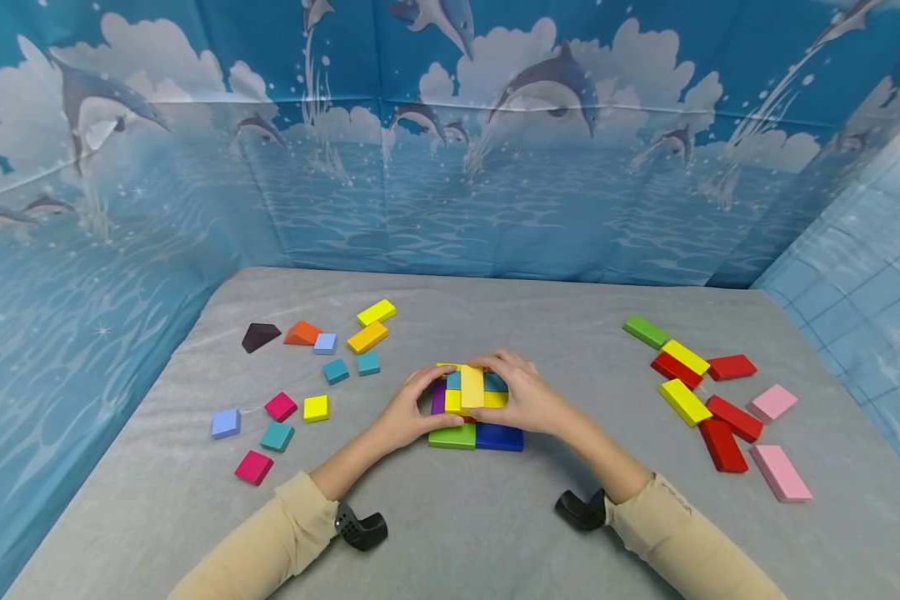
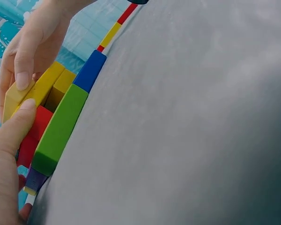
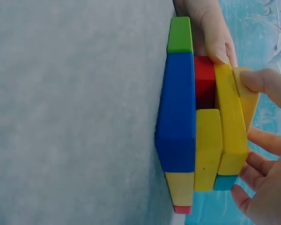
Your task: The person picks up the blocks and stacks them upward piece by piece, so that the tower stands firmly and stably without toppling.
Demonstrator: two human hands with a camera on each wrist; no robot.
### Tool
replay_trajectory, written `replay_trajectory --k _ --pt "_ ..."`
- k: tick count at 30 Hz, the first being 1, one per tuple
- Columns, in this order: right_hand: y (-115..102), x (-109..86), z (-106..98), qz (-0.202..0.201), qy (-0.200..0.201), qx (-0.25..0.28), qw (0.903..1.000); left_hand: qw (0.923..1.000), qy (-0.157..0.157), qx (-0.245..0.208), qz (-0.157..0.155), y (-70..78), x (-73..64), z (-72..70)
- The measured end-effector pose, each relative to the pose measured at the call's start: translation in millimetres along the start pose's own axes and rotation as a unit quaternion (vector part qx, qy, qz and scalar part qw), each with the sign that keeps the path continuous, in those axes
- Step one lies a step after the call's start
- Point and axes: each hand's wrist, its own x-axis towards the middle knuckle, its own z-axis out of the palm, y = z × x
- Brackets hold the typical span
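A small layered stack of wooden building blocks stands mid-table between my hands. Its base shows a green block (image 1: 452, 438) and a blue block (image 1: 499, 437), with a red block (image 3: 204, 82) and a short yellow block (image 3: 208, 145) above. A long yellow block (image 3: 232, 122) lies over these. On top, crosswise, is a pale yellow block (image 1: 472, 387), pinched front and back by my right hand (image 1: 523, 396). My left hand (image 1: 420, 404) holds the stack's left side, thumb on the long yellow block's near face and index finger at the far side, where contact is hidden.
Loose blocks lie on the grey cloth (image 1: 510, 533). At left are teal, yellow and magenta blocks (image 1: 253, 467) and a dark wedge (image 1: 261, 337). Red, green, yellow and pink blocks (image 1: 782, 473) are at right. A dolphin-print curtain (image 1: 450, 208) hangs behind.
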Motion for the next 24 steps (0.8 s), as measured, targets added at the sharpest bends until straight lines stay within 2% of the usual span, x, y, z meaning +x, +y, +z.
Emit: replay_trajectory --k 6,10,13,15,19,22,24 --pt "10 -16.4 -19 0.001 0.018 0.032 0.9993 0.9990 -0.010 -0.042 -0.013 1.9 1.2 -4.2" --pt "29 -42.4 -42 0.003 0.052 0.034 0.9981 0.9982 -0.023 -0.054 -0.014 4.2 2.3 -6.9" --pt "51 -68.0 -62 0.014 0.074 0.009 0.9971 0.9980 -0.029 -0.052 -0.022 9.8 4.0 -8.0" --pt "65 -88.2 -76 0.030 0.080 0.002 0.9963 0.9978 -0.033 -0.049 -0.030 14.1 5.9 -7.9" --pt "88 -131.4 -104 0.092 0.071 -0.006 0.9932 0.9975 -0.036 -0.046 -0.039 20.2 9.9 -6.1" --pt "101 -161.3 -118 0.144 0.059 -0.019 0.9877 0.9975 -0.035 -0.049 -0.037 22.4 12.1 -4.4" --pt "110 -178.5 -123 0.160 0.054 -0.026 0.9853 0.9975 -0.037 -0.051 -0.032 23.2 13.2 -3.3"
